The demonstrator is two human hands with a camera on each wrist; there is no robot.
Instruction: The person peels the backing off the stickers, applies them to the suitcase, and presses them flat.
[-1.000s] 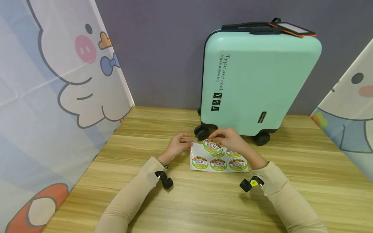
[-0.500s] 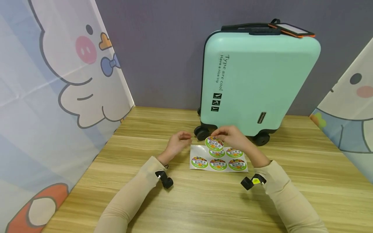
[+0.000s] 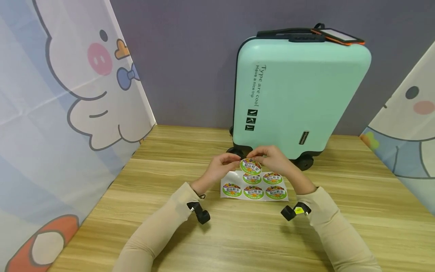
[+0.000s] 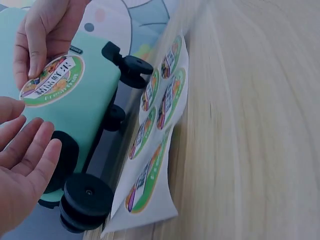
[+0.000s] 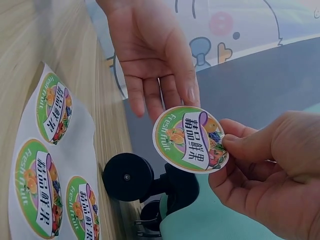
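Between thumb and fingers my right hand (image 3: pixel 273 160) pinches a round fruit sticker (image 3: pixel 250 166), green and white with dark lettering. The right wrist view shows the sticker (image 5: pixel 190 140) face on, gripped at one edge. From the other side comes my left hand (image 3: pixel 219 168); in the right wrist view the left hand (image 5: pixel 150 55) has its fingers fairly straight and its thumb right at the sticker's edge. Below both hands lies a white sticker sheet (image 3: pixel 232 176) with several matching stickers. Its upper left spot is bare, and one edge lifts from the table in the left wrist view.
A mint green suitcase (image 3: pixel 302 90) stands upright behind the hands, its black wheels (image 3: pixel 304 161) on the wooden table (image 3: pixel 244 234). A black and orange tag (image 3: pixel 340 36) lies on its top. Printed cartoon cloths (image 3: pixel 78 124) hang on both sides.
My left hand has let go of the sheet's corner and moved right and up to the sticker's edge. The right hand has raised the sticker slightly, and the sheet lies flatter.
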